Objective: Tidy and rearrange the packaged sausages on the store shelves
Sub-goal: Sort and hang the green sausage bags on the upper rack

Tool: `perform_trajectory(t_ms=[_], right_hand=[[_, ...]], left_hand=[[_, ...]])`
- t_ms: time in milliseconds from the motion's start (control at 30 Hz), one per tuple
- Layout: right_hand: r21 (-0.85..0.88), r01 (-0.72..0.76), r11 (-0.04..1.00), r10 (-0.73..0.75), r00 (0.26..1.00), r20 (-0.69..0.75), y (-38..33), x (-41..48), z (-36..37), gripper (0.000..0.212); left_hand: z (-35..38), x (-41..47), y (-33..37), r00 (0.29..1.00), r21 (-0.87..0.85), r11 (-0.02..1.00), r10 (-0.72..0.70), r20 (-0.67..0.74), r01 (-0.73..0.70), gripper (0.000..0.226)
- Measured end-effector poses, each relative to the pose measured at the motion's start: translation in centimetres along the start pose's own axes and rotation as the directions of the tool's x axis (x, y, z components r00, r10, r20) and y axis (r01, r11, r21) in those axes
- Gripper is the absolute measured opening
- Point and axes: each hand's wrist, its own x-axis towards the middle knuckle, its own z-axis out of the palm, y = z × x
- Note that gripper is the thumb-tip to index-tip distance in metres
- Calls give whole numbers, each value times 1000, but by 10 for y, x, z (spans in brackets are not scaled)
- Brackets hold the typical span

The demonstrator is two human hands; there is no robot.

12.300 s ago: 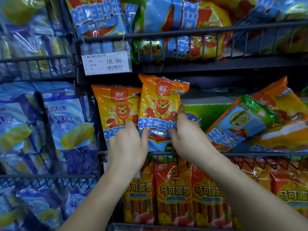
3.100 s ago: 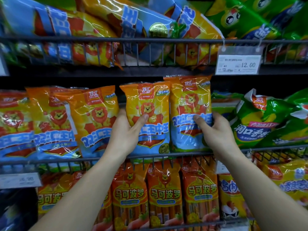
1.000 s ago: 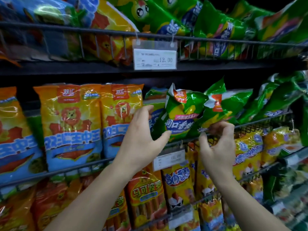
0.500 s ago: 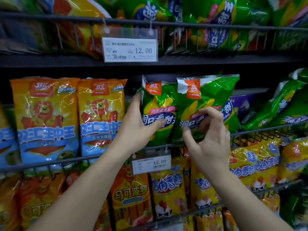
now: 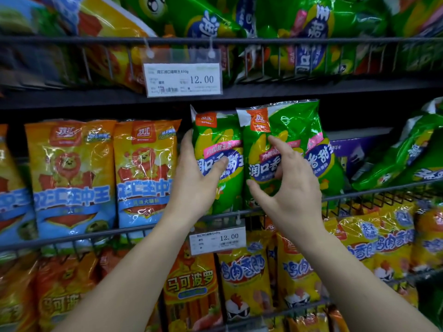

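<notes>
Two green sausage packs stand upright side by side on the middle shelf. My left hand [image 5: 196, 180] grips the left green pack [image 5: 215, 135] by its left edge, with the thumb across its front. My right hand [image 5: 290, 188] is spread over the front of the right green pack [image 5: 290, 121]; its index fingertip and thumb touch the face without closing on it. A third green pack [image 5: 323, 161] leans behind the right one. Orange lion packs [image 5: 143, 173] stand upright in a row to the left.
A wire rail [image 5: 364, 196] fronts the middle shelf, with a 12.00 price tag [image 5: 218, 239] hanging from it. More green packs [image 5: 407, 154] lie tilted at the right beside a purple box [image 5: 352, 152]. Yellow packs [image 5: 244, 271] fill the lower shelf and green packs [image 5: 311, 34] the upper one.
My right hand has let go of its pinch on the right green pack and spread its fingers over the front. My left hand keeps its hold; both packs stand straighter.
</notes>
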Motion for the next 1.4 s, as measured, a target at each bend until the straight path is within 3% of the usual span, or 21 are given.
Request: perform_trajectory(t_ms=[433,767,1033,1400], right_hand=[[-53,-9,999,14,996,86,-6,12,5,75],[-200,37,979,3,980,200,-8,28,5,83],[-189,42,981,3,973,231,-6,38,4,80],[-195,92,976,-43,970,240,-3,29,-1,84]], left_hand=[[12,-3,-1,998,38,998,43,-37,-41,78],[16,-5,4,997,113,994,1,-72,7,80],[17,-3,10,997,161,985,-54,-51,62,81],[16,-13,21,995,353,931,-103,12,93,90]])
